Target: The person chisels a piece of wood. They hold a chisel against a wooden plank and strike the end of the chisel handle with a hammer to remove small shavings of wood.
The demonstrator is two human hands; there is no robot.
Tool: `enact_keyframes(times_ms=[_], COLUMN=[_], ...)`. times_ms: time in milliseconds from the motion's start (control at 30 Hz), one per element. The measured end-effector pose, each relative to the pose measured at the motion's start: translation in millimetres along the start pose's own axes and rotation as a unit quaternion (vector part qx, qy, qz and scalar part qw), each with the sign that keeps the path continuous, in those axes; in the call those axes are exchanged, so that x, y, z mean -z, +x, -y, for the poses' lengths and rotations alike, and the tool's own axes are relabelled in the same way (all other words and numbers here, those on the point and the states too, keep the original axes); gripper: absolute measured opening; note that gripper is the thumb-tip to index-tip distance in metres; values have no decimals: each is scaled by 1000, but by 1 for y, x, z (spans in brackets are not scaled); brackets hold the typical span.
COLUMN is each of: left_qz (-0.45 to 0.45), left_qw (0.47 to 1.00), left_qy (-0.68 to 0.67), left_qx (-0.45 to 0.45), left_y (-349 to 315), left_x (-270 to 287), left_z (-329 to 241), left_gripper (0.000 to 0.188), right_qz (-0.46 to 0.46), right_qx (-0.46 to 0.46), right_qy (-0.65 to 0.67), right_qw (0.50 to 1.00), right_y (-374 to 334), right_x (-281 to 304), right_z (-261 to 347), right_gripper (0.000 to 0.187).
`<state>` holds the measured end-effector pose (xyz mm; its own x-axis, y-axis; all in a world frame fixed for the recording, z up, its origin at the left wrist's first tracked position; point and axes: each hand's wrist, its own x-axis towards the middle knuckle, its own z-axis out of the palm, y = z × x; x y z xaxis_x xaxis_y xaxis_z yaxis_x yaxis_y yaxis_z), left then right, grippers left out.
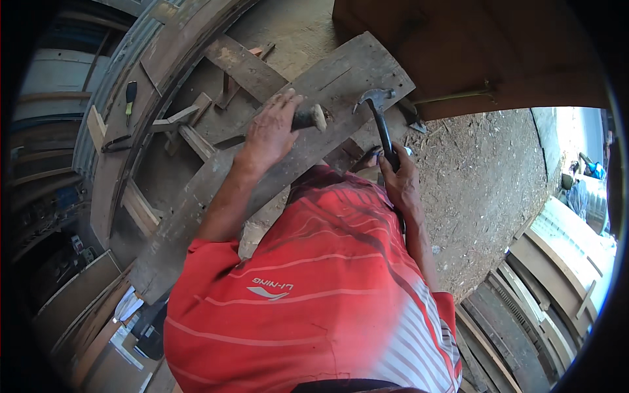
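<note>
My left hand (267,131) is closed around a chisel (309,119) over a wide grey plank. The chisel's dark handle, with a pale battered end, points right, and its flat blade shows left of my wrist. In my right hand (402,180) is a claw hammer (382,126), gripped by its dark handle near my waist. The metal head is up and away from me, over the plank's right edge; whether it touches the wood I cannot tell. The worn plank (347,72) runs slantwise from lower left to upper right.
On a curved wooden piece (147,105) at left lie a yellow-and-black screwdriver (130,101) and a dark tool (116,144), perhaps pliers. Short timber pieces (193,141) stand nearby. A large brown panel (472,52) blocks the upper right. Stacked boards (544,295) lie lower right beside the dirt floor (478,183).
</note>
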<state>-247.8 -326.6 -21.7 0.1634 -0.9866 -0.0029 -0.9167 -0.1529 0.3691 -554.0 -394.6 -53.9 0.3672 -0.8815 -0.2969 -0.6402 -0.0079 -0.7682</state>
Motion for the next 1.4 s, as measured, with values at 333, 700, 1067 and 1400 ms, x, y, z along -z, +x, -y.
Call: enact_keyframes(times_ms=[333,700,1067,1400], left_qz=[69,116,-526,-581], left_qw=[989,948,541,459], left_qy=[-98,-297,-622,-642], left_qx=[-92,0,211,199], left_y=[-30,-31,2,5], left_x=[-15,11,6,-19], left_z=[-56,-113,-37,-11], left_gripper=[75,57,29,21], right_qz=[29,78,114,125], right_qx=[33,42,23,60], right_qy=[-16,73,84,70], right_qw=[999,993,990,988], right_y=[14,23,28,39], right_x=[20,56,81,59], right_z=[-26,-39,-31,-9], right_gripper=[45,43,40,41])
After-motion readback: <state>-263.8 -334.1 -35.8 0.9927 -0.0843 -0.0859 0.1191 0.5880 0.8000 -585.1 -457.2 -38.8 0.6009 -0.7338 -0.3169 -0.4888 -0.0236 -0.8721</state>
